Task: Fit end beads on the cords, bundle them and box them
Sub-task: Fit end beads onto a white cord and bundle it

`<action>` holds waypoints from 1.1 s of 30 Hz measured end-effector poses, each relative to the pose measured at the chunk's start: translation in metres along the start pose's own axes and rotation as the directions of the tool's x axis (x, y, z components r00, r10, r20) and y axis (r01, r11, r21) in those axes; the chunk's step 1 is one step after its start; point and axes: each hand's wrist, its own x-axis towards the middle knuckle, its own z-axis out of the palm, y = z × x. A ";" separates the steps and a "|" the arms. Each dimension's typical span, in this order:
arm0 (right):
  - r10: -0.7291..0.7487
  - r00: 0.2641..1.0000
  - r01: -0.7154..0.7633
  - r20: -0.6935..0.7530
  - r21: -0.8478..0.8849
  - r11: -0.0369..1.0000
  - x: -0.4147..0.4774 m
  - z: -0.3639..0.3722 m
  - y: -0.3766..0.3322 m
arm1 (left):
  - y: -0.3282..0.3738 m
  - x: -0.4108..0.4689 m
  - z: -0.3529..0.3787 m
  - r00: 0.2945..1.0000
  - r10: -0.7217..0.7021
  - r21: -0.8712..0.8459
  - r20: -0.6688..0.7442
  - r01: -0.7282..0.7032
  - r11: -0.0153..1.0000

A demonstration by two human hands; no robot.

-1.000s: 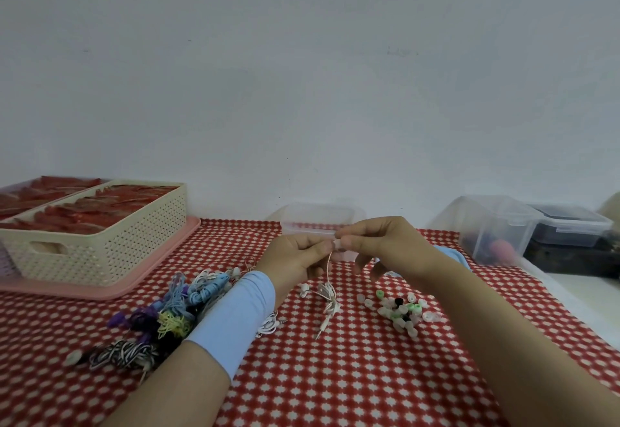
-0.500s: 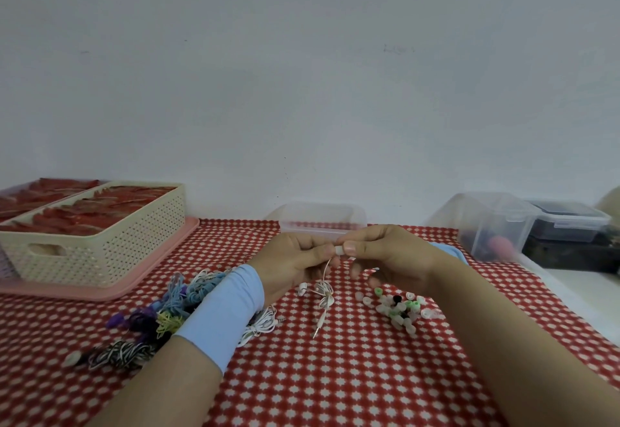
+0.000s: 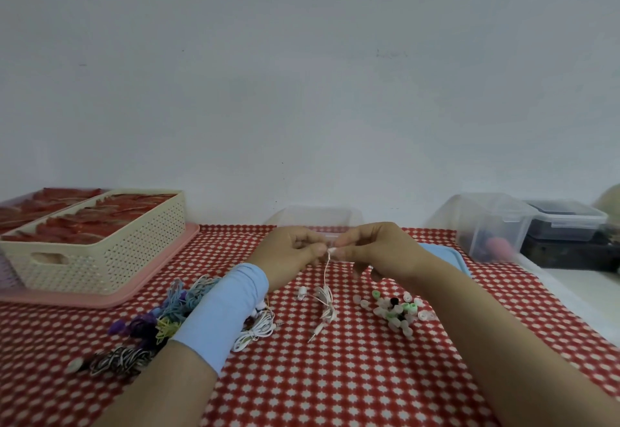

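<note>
The working space is bounded on the left by a cream basket (image 3: 110, 255) standing on a pink tray (image 3: 161, 279), and on the right by a clear tub (image 3: 489, 225) and a dark-lidded box (image 3: 563, 222) near the table's right edge. A low clear box (image 3: 318, 217) is set against the wall just behind the hands. The widest stretch of uncovered tablecloth (image 3: 335, 376) is seen between the two forearms, toward the near edge.

The white cord (image 3: 325, 296) is held above the middle of the cloth. Its upper end is pinched between thumb and forefinger of the left hand (image 3: 288, 255), and a small pale bead (image 3: 332, 251) at that end is pinched by the thumb and forefinger of the right hand (image 3: 375, 252), the other fingers being curled under. The rest of the cord hangs down thin and slack to a loose coil lying on the cloth.

A pile of beads (image 3: 397, 309), small, rounded and mostly translucent white with some green and black, is heaped just right of the coil. One loose bead (image 3: 302, 292) lies just left of it. Bundled cords (image 3: 167, 309) in blue, yellow, purple and striped colours are partly covered by the pale blue sleeve (image 3: 224, 312). The cloth is printed in red with white dots; the basket wall is perforated.
</note>
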 end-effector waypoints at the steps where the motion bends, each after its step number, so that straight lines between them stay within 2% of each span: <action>1: -0.001 1.000 0.001 -0.013 -0.044 0.999 0.002 0.000 0.002 | 0.003 0.000 -0.004 1.000 0.005 0.142 0.002 -0.005 0.990; 4: -0.017 1.000 0.021 0.019 -0.217 0.976 0.007 0.002 0.007 | 0.018 -0.007 -0.005 0.982 -0.125 0.450 0.143 0.048 0.892; 6: -0.007 0.997 0.038 0.073 -0.428 0.903 0.010 0.005 0.014 | 0.024 -0.014 0.004 0.935 -0.283 0.651 0.214 0.080 0.755; 8: 0.031 0.990 0.054 0.135 -0.583 0.811 0.011 0.009 0.017 | 0.023 -0.017 0.013 0.907 -0.361 0.748 0.216 0.084 0.658; 10: 0.056 0.981 0.072 0.183 -0.626 0.777 0.010 0.012 0.016 | 0.020 -0.018 0.017 0.900 -0.372 0.755 0.227 0.079 0.651; 14: 0.044 0.970 0.139 0.239 -0.695 0.705 0.004 0.018 0.007 | 0.016 -0.017 0.012 0.914 -0.305 0.683 0.267 0.044 0.729; 18: 0.027 0.982 0.110 0.187 -0.682 0.723 0.006 0.024 0.007 | 0.007 -0.019 0.002 0.935 -0.220 0.599 0.278 0.011 0.801; 21: -0.007 0.990 0.099 0.142 -0.653 0.751 0.009 0.026 0.011 | 0.000 -0.017 -0.008 0.943 -0.163 0.467 0.289 0.009 0.884; 24: -0.072 0.987 0.136 0.141 -0.520 0.843 0.008 0.025 0.010 | 0.003 -0.009 -0.019 0.957 -0.095 0.417 0.273 -0.029 0.908; 28: -0.199 0.980 0.192 0.013 -0.323 0.927 0.013 0.020 -0.007 | 0.027 0.015 -0.038 0.971 -0.014 0.373 0.238 -0.079 0.924; 33: -0.176 0.966 0.153 -0.189 -0.130 0.980 0.047 0.003 -0.042 | 0.053 0.065 -0.064 0.984 0.052 0.403 0.170 -0.117 0.908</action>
